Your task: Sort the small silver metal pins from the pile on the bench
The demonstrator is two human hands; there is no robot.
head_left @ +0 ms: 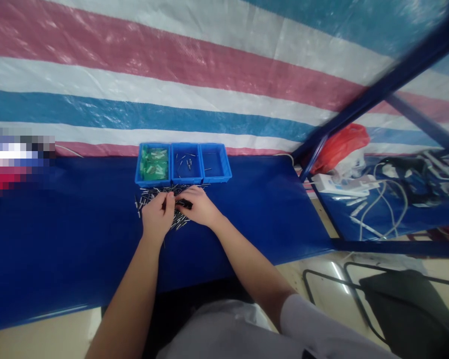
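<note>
A pile of thin dark and silvery metal pins (pixel 179 219) lies on the blue table (pixel 82 239), just in front of three joined blue bins. Over the pile's left part is my left hand (pixel 159 212), its fingers curled. My right hand (pixel 197 205) is bent over the right part, thumb and fingers drawn together, almost touching the left. Whatever either hand holds is too small to make out. The left bin (pixel 137 172) holds green packets (pixel 154 164); a few small pins lie in the middle bin (pixel 187 179), and one or so in the right bin (pixel 217 177).
Behind the table hangs a striped plastic sheet (pixel 194 89). A blue metal frame (pixel 351 107) rises at the right. Beyond it are a red bag (pixel 340 147), a power strip (pixel 340 184) and white cables (pixel 406 199). A dark chair (pixel 407 304) stands at lower right.
</note>
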